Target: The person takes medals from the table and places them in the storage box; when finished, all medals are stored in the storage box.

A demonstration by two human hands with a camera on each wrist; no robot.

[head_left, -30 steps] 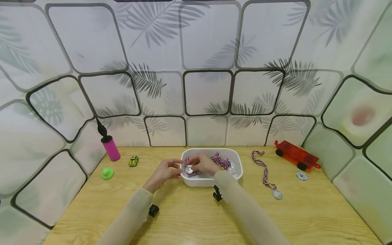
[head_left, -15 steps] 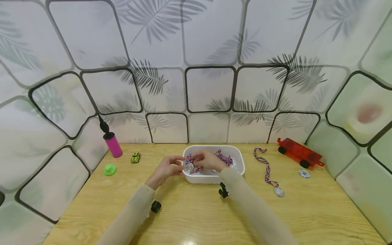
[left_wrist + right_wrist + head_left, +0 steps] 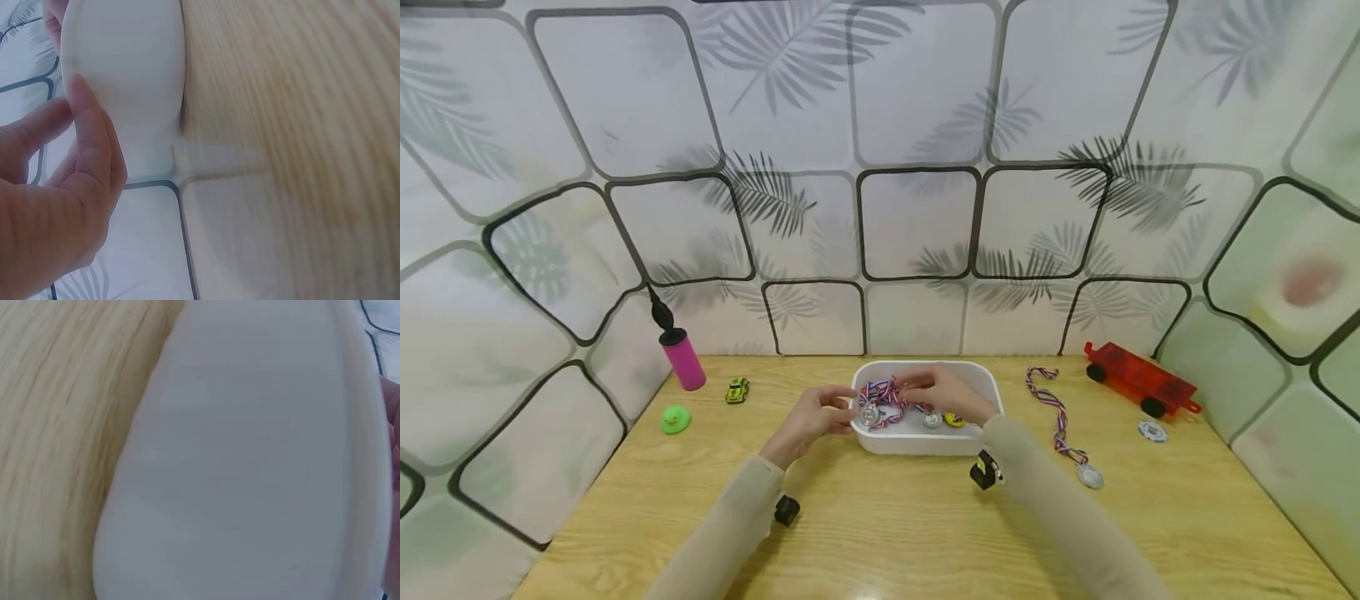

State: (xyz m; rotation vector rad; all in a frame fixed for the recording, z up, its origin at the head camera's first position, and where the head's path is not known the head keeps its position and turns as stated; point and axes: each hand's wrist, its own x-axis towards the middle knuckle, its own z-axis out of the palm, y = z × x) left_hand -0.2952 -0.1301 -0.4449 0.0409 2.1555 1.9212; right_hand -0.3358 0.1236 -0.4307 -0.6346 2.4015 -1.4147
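A white plastic box (image 3: 925, 444) stands on the table. My left hand (image 3: 805, 422) holds its left end, and in the left wrist view the thumb and fingers (image 3: 92, 137) meet at the rim. Inside the box, at the left, a silver medal (image 3: 869, 414) lies with a bunched red, white and blue ribbon (image 3: 880, 392). My right hand (image 3: 947, 392) reaches into the box, its fingertips at that ribbon; whether they pinch it is unclear. Another silver medal (image 3: 932, 418) and a yellow round thing (image 3: 954, 419) lie below the right hand. In the right wrist view the box wall hides most of that hand.
A silver medal (image 3: 1090, 476) with its ribbon stretched out lies right of the box. Farther right are a red toy trailer (image 3: 1141, 379) and a poker chip (image 3: 1153, 431). At the left stand a pink hand pump (image 3: 683, 360), a green toy duck (image 3: 675, 419) and a toy car (image 3: 737, 390).
My right hand has moved rightward inside the box, uncovering the bunched ribbon, a silver medal and the yellow thing. The left hand stays at the box's left end. The head view has shifted slightly.
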